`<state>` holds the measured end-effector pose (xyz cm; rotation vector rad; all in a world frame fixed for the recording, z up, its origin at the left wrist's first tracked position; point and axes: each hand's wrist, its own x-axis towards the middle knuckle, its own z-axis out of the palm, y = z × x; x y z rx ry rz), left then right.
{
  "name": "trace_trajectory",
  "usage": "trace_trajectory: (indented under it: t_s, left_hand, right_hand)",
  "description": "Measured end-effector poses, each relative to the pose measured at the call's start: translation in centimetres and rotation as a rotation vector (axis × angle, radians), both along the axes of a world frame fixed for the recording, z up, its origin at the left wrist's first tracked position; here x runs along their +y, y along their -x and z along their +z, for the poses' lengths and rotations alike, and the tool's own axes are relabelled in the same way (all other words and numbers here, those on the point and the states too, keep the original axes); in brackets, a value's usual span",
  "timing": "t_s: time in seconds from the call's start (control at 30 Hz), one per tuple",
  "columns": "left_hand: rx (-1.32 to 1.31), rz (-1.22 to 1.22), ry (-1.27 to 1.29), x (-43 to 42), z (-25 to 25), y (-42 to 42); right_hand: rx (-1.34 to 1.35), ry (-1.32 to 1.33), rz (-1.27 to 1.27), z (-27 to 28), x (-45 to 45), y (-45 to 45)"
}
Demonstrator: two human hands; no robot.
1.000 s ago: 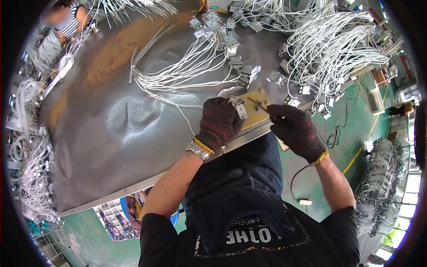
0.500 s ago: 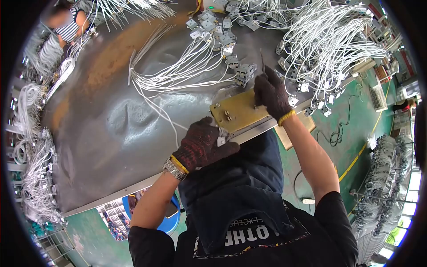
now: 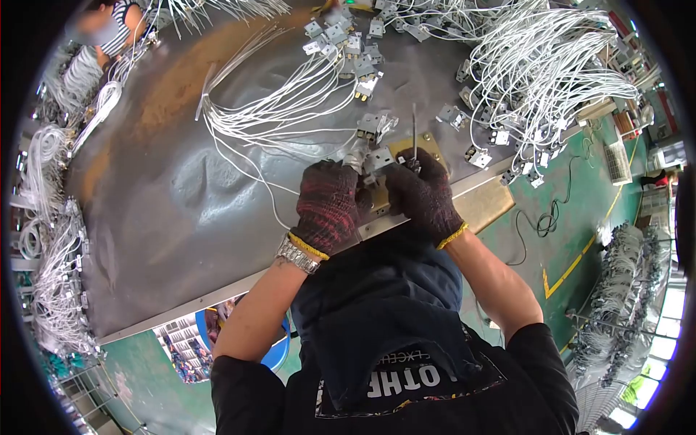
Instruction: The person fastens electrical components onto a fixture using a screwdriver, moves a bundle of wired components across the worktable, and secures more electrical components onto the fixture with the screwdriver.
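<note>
Both hands wear dark knitted gloves with yellow cuffs. My left hand (image 3: 330, 203) is closed at the left side of the brass-coloured plate (image 3: 426, 145), its fingertips at a small grey connector piece; its exact grip is partly hidden. My right hand (image 3: 424, 194) is closed round a thin metal tool (image 3: 414, 130) that points up and away from me, and its fingers meet a grey connector (image 3: 377, 159) over the plate. White cables (image 3: 279, 123), bundled at the left, lead to grey connectors near my hands.
The metal table (image 3: 145, 239) has a raised front edge. A large heap of white cables (image 3: 544, 65) lies at the right, more at the far left. Another person (image 3: 119, 29) is at the upper left. Beneath the table stands a blue bin (image 3: 278, 354).
My left hand has moved up to the plate's left side. My right hand has come down and left from the plate's far side, still with the tool, and both hands are now close together.
</note>
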<state>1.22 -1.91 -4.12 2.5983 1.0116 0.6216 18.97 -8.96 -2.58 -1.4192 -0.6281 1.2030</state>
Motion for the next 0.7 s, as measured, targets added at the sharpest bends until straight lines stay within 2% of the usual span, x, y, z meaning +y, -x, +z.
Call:
trace_trajectory:
  t_s: [0.07,0.13,0.2,0.27,0.3,0.37,0.43,0.63,0.7]
  left_hand:
    - [0.104,-0.036,0.032,-0.1,1.5,0.2]
    - [0.207,-0.069,0.066,0.0,1.7,0.5]
    - [0.253,-0.105,-0.015,0.4,1.4,0.2]
    - [0.304,-0.111,0.002,0.9,1.2,-0.4]
    - [0.358,-0.117,0.019,1.1,1.1,-0.6]
    - [0.349,-0.117,0.017,1.3,0.9,-0.7]
    - [0.341,-0.123,0.014,1.3,0.4,-0.8]
    - [0.086,-0.071,0.073,0.7,-0.7,-0.8]
    - [0.023,-0.009,-0.015,0.5,-0.9,-1.0]
  right_hand:
    - [-0.011,-0.017,-0.024,-0.1,-0.2,0.0]
    - [-0.260,0.018,0.075,0.5,-0.5,-0.7]
    - [-0.339,0.030,0.106,0.4,-0.4,-1.1]
    - [-0.766,-0.028,0.189,-0.1,-0.2,-1.6]
    - [-0.768,-0.026,0.190,-0.2,-0.2,-1.6]
    - [-0.950,-0.118,0.178,-0.3,-0.2,-1.7]
    - [-0.986,-0.120,0.177,-0.2,-0.3,-1.4]
    - [-1.169,-0.172,0.221,-0.2,-0.2,-0.6]
    - [-1.198,-0.186,0.251,-0.1,-0.5,-0.6]
